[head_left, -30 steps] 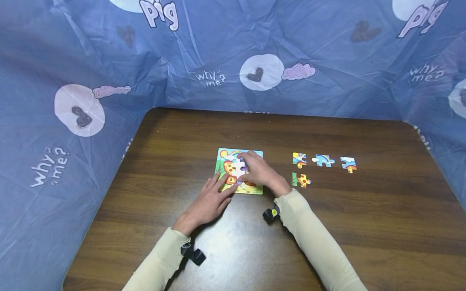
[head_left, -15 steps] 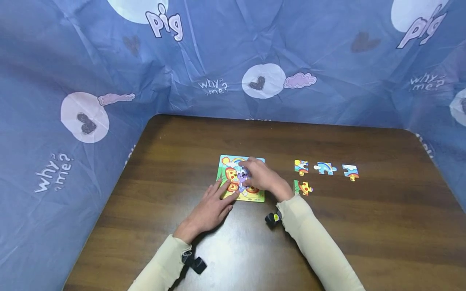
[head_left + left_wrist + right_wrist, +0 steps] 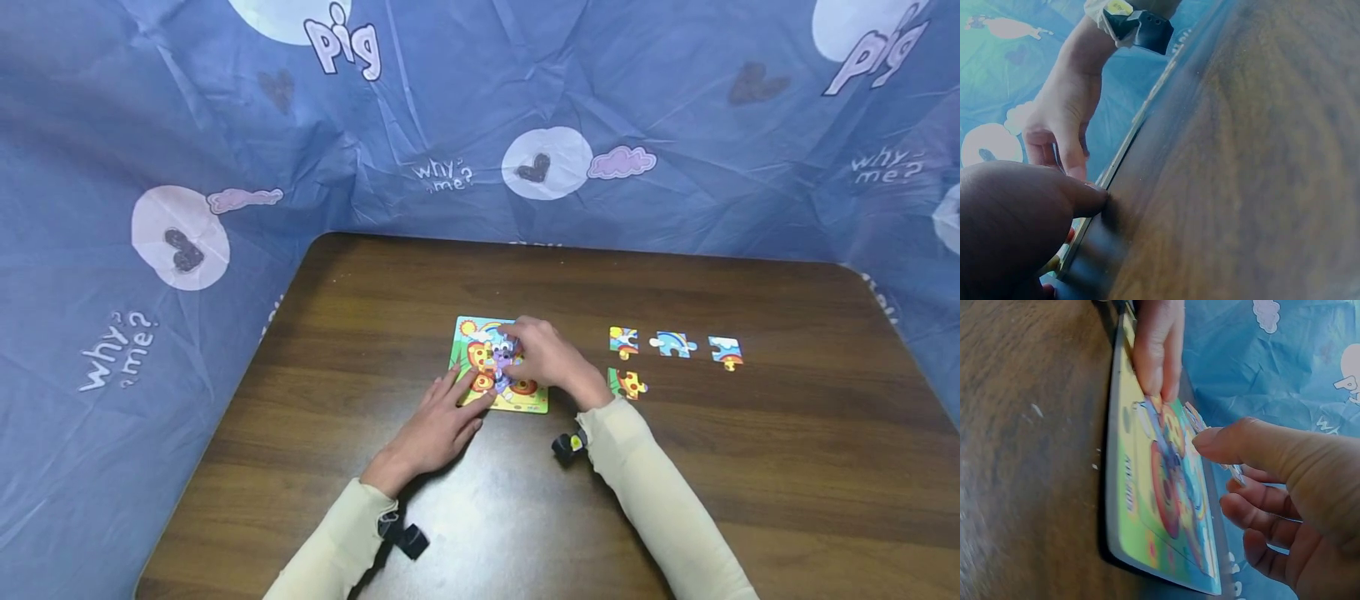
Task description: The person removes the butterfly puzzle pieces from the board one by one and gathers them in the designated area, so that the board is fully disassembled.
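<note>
A square puzzle board [image 3: 536, 405] with a butterfly picture lies on the table. My left hand [image 3: 429, 427] rests on its lower left part, fingers fairly straight and spread. Over the middle of the board, my right hand [image 3: 551, 358] pinches a puzzle piece [image 3: 1195, 417] between thumb and forefinger. In the right wrist view that piece stands out from the board's surface, and its other fingers are loosely bent below it. From the head, the piece overlaps the purple middle of the picture. The left wrist view shows mostly table, with the board's edge beside my left thumb.
To the right of the board lie several loose pieces: a sun piece [image 3: 624, 340], a rainbow piece [image 3: 672, 344], a cloud piece [image 3: 726, 351] and a green and yellow piece [image 3: 627, 384]. A blue printed cloth [image 3: 450, 100] hangs behind the wooden table [image 3: 810, 433].
A white puzzle-shaped patch over the board's middle has given way to purple print as the held piece shifts slightly. My left hand stays on the board; the head view has tilted a little.
</note>
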Demonstrator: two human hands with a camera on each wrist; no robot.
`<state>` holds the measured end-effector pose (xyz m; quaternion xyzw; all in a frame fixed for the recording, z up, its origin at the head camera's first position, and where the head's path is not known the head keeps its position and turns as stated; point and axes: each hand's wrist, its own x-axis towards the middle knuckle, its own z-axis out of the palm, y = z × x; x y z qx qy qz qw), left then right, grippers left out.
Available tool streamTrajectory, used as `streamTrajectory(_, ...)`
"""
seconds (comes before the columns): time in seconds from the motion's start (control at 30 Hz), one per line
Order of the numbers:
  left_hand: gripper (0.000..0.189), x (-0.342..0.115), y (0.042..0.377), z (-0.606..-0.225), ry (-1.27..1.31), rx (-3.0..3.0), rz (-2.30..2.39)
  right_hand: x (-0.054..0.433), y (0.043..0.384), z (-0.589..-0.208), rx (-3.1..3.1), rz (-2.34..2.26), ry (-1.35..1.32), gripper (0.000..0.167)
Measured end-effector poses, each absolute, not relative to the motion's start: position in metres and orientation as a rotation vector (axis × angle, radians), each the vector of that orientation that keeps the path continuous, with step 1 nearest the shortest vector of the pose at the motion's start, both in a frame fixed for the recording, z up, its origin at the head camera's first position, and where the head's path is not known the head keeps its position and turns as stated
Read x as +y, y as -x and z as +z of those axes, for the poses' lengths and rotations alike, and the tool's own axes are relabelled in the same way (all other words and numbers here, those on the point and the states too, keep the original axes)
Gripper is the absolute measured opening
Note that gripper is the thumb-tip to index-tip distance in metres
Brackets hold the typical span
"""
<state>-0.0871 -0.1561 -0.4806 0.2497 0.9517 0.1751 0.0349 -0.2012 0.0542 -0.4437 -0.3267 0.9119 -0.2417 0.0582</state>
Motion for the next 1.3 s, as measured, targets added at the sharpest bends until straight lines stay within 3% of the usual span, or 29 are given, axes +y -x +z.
streamTrajectory(1.3,0.044,-0.154,0.088,-0.482,-0.77,2.927,0.597,0.154,0.19,-0.411,2.827,-0.892,0.885,0.057)
